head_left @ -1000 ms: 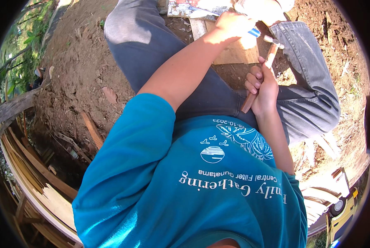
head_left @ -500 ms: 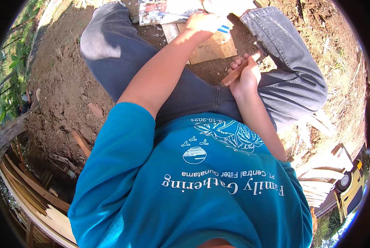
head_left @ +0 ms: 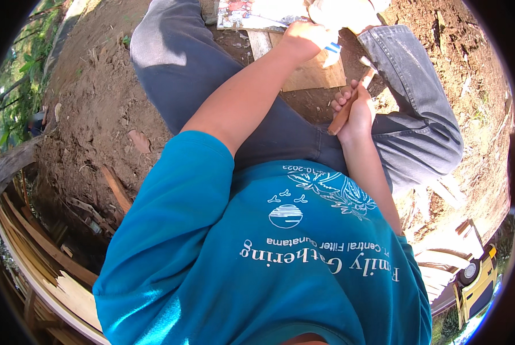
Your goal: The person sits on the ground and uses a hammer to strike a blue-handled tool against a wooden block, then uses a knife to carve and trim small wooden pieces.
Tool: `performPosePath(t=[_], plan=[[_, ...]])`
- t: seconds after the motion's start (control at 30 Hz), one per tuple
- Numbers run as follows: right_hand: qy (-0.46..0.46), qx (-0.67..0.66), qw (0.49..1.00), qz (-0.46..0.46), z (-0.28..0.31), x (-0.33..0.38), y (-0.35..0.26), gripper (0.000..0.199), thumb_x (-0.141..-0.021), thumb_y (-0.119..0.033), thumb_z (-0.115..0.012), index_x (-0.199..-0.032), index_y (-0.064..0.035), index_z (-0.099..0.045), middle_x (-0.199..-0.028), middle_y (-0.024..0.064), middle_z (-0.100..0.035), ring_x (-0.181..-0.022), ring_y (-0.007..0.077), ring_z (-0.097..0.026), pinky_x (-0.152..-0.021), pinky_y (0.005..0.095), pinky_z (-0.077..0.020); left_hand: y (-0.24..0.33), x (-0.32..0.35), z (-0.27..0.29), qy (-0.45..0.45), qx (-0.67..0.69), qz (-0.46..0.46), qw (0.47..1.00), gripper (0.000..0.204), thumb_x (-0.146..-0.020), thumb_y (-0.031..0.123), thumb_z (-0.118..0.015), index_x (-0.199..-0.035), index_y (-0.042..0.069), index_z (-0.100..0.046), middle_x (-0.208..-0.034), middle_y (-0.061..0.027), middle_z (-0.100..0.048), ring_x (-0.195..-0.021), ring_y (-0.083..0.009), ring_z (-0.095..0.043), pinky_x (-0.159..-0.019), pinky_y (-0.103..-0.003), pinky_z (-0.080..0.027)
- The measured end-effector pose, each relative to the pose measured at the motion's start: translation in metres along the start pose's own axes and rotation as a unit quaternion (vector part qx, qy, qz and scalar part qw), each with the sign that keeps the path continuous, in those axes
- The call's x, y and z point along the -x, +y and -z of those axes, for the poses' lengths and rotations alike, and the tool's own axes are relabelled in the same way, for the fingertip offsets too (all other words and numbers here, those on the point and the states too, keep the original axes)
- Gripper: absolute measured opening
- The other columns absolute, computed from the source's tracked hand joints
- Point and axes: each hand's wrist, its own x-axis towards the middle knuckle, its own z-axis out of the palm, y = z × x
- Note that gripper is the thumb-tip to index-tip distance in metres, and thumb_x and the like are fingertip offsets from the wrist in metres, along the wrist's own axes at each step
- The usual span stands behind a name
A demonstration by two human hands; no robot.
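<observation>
plainly, left hand [head_left: 306, 40] grips a blue object [head_left: 332, 48], right hand [head_left: 358, 110] a hammer [head_left: 365, 79].

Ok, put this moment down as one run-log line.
left hand: gripping blue object | right hand: gripping wooden-handled hammer | wooden board: between bent legs

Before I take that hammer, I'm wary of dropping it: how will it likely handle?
The hammer will probably feel stiff: its wooden handle looks straight. It may tip head-down, since the head sits at one end, though glare hides its material. Rolling seems unlikely, with that head jutting sideways.
</observation>
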Motion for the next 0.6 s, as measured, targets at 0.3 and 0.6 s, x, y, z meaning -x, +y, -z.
performPosePath(t=[0.3, 0.6], plan=[[0.033, -0.040, 0.998, 0.023, -0.001, -0.003, 0.001, 0.024, -0.109, -0.028, -0.042, -0.116, -0.0059, -0.047, -0.077, 0.0031, -0.048, -0.065, 0.0144, -0.048, -0.058, 0.0311, -0.0415, -0.004, -0.001, -0.008, 0.053, -0.014, 0.006, 0.998, 0.024, -0.095, 0.022, -0.055, -0.105, 0.010, -0.073, -0.096, -0.0107, -0.075, -0.094, -0.0262, -0.072, -0.084, -0.038, -0.057], [0.001, 0.011, 1.000, -0.008, -0.014, 0.007, -0.002, 0.022, -0.110, -0.027, -0.040, -0.115, -0.0065, -0.046, -0.077, 0.0024, -0.046, -0.066, 0.0134, -0.046, -0.059, 0.0308, -0.0415, -0.021, -0.011, -0.043, 0.135, -0.123, -0.039, 0.982, 0.022, -0.090, 0.018, -0.060, -0.108, 0.013, -0.072, -0.106, -0.0065, -0.073, -0.104, -0.0227, -0.069, -0.096, -0.042, -0.051]])
